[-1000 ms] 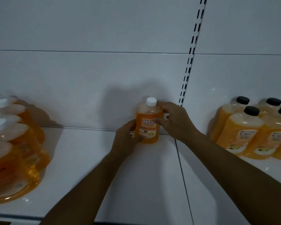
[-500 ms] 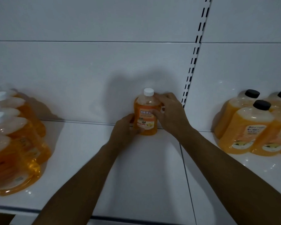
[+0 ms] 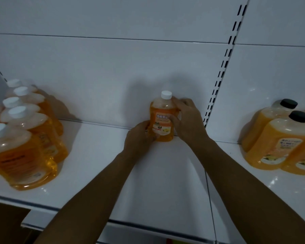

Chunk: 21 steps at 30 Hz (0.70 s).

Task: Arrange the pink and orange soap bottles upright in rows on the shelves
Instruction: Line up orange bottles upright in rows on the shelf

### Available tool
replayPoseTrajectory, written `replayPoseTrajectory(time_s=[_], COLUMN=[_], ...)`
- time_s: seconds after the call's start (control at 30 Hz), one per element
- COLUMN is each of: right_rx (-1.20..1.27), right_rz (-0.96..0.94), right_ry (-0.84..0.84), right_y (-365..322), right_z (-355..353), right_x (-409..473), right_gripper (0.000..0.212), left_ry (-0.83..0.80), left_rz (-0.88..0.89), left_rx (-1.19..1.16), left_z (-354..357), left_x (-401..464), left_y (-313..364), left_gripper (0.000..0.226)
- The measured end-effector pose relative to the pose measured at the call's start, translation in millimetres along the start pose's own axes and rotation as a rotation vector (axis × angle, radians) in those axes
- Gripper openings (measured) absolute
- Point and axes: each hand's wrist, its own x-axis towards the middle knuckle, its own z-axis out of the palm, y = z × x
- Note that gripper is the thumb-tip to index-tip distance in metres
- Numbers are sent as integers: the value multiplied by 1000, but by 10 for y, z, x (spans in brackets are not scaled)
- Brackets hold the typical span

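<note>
You've got a white metal shelf (image 3: 99, 166) in front of you with a white back panel (image 3: 113, 71) and a slotted upright (image 3: 220, 80) running down it. Toward the left edge sits a bunch of big orange soap bottles with white caps (image 3: 26, 143); the leftmost ones are cut off by the frame and the labels are too blurry to read. Over by the right edge there's another group of orange soap bottles with black caps (image 3: 278, 140), also cropped on the right, so no way to count them.

Right at the back edge, mid-shelf and just left of the upright, stands the small orange soap bottle with a white cap (image 3: 163, 118), upright against the panel. Your left hand (image 3: 139, 136) is wrapped around its lower left side, and your right hand (image 3: 187, 118) grips the right side with the thumb across the label. Your fingers hide part of the label and the bottle's back.
</note>
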Motion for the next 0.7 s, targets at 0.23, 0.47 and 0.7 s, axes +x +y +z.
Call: replayPoseTrajectory(time_s=[0.23,0.47,0.7], right_rx=[-19,45,494], right_rz=[37,-292,-347], right_ry=[46,98,-356], right_y=[-129,-953,-2011], right_z=[-41,349,1037], right_x=[-37,-158,-346], right_gripper=[66,59,53], left_ry=[21,232,584], left_rz=[-78,-87,-118], left_rx=[141,115,126], left_z=[-137,-688,-1515], left_x=[-239,-876,-1811], left_y=[-68,-225,-531], left_gripper=[71,33,23])
